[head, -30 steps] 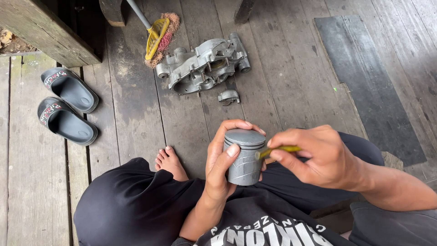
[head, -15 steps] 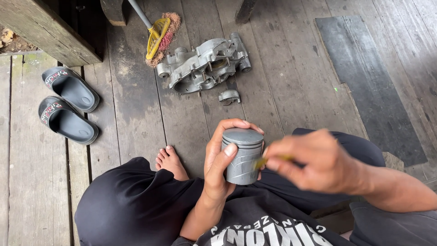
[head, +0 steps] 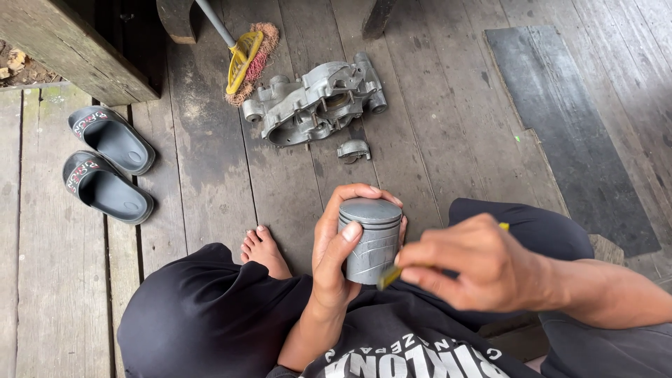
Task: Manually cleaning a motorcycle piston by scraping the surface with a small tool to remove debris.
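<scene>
My left hand (head: 334, 252) is wrapped around a grey metal piston (head: 369, 239), held upright over my lap with its flat crown up. My right hand (head: 476, 264) pinches a thin yellow-green tool (head: 389, 277) whose tip rests against the lower right side of the piston's skirt. The tool's other end pokes out behind my knuckles. The right hand is blurred. I sit cross-legged in black trousers, one bare foot (head: 264, 250) showing on the planks.
On the wooden plank floor ahead lies a grey metal engine case (head: 316, 102) with a small metal part (head: 353, 150) beside it. A yellow brush (head: 245, 56) is at the top, a pair of black sandals (head: 105, 168) at the left, a dark mat (head: 581, 133) at the right.
My right hand has slid down and to the left along the piston's side, carrying the tool from near the upper rim to the lower skirt. The left hand and piston stay in place.
</scene>
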